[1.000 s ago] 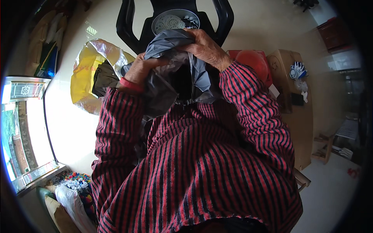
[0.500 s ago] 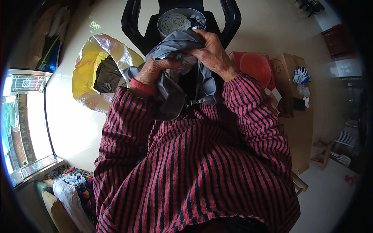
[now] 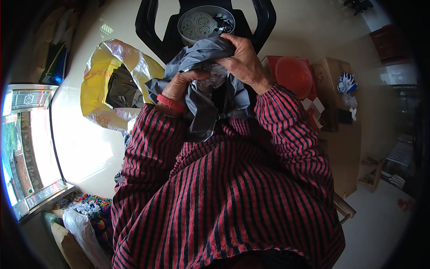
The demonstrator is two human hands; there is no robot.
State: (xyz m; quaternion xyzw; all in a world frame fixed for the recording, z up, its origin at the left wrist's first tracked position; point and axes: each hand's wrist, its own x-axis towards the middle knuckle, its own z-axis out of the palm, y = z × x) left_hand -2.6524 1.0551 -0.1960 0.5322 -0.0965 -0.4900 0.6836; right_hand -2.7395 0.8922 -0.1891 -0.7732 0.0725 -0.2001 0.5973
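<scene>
A bunched, thin grey fabric (image 3: 197, 54) with a smooth sheen is gathered in front of me, and its folds hang toward my lap. My left hand (image 3: 181, 84), with a red band at the wrist, is closed on its lower left part, thumb pointing right. Higher and to the right, my right hand (image 3: 245, 62) pinches the top edge, thumb and fingers pressed into the folds. A paler, translucent layer (image 3: 216, 76) shows between the hands. Just beyond stands a round tin (image 3: 185, 39) holding a lacy pale disc (image 3: 199, 25) and small black and white pieces (image 3: 225, 22).
The tin rests on a black armchair (image 3: 262, 20). Left of my hands is a yellow-lined sack (image 3: 95, 83) with dark clothing (image 3: 122, 87) inside. To the right are a red box with a round red lid (image 3: 293, 76) and a cardboard box (image 3: 329, 96) with white-and-blue gloves (image 3: 346, 84).
My left hand and wrist have tilted slightly, and the fabric's hanging folds have shifted and spread. Both hands keep their hold. The whole view has moved a little.
</scene>
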